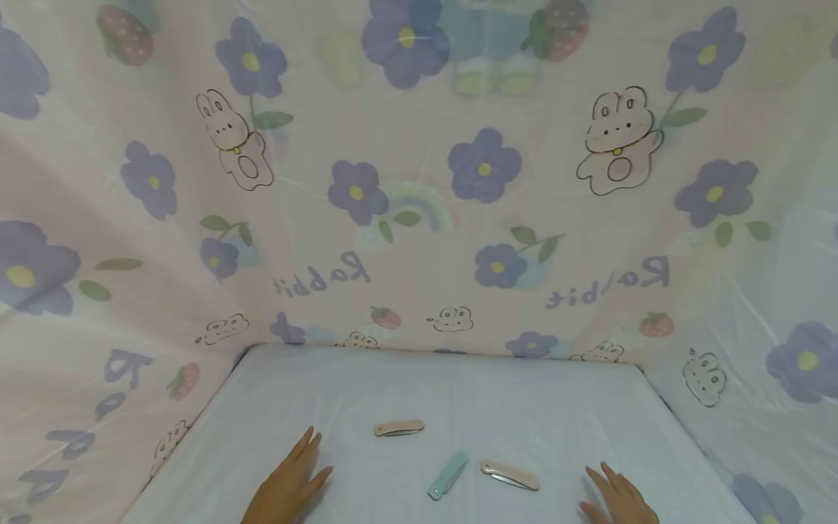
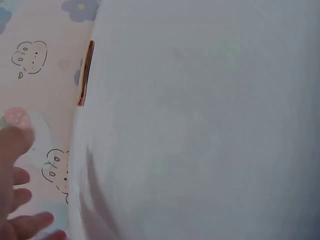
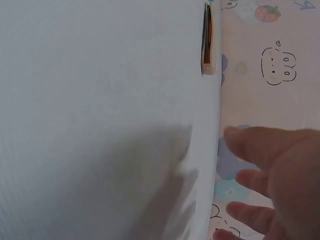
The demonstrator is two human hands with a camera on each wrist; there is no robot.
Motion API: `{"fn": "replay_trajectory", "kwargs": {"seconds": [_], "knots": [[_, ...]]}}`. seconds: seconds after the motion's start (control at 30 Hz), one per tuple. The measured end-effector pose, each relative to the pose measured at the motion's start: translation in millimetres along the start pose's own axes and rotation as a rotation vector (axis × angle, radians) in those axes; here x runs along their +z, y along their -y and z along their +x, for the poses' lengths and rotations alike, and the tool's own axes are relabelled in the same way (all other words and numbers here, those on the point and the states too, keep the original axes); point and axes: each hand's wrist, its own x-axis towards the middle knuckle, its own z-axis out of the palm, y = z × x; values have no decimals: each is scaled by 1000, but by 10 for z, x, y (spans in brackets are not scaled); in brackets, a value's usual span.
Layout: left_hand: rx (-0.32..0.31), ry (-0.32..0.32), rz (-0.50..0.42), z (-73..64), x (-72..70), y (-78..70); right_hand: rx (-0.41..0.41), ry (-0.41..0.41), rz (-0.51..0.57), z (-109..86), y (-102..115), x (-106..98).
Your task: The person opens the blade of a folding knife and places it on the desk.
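Note:
Three small folding knives lie folded on the white surface in the head view. One beige folding knife [image 1: 399,428] is at the back left, a mint-green folding knife [image 1: 448,475] sits slantwise in the middle, and another beige folding knife [image 1: 509,475] lies to its right with a strip of blade showing. My left hand [image 1: 288,480] is left of them, fingers extended and holding nothing. To the right, my right hand [image 1: 618,498] also has spread, relaxed fingers with nothing in them. A beige knife [image 3: 208,40] shows edge-on in the right wrist view, and one beige knife [image 2: 86,73] in the left wrist view.
A white-covered tabletop [image 1: 366,386] spreads under both hands. Curtain-like sheeting [image 1: 419,240] printed with rabbits, purple flowers and strawberries rises at the back and along both sides of it.

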Motion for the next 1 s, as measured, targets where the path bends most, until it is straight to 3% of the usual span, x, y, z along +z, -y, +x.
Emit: {"fn": "replay_trajectory", "kwargs": {"seconds": [0.1, 0.2, 0.3, 0.47, 0.7, 1.0], "knots": [[26, -105, -42, 28, -19, -63, 53, 40, 3, 42, 110, -49], [18, -131, -99, 65, -37, -148, 52, 33, 47, 76, 213, -97], [14, -89, -143, 97, -33, -249, 78, 71, 165, 78, 312, -138], [78, -14, -208, 163, 1, -438, 151, 160, 376, 65, 468, -157], [143, 73, -298, 252, 88, -682, 39, 95, 340, 140, 647, -135], [155, 168, -391, 374, 224, -974, -75, 221, 579, 195, 782, -20]]}}
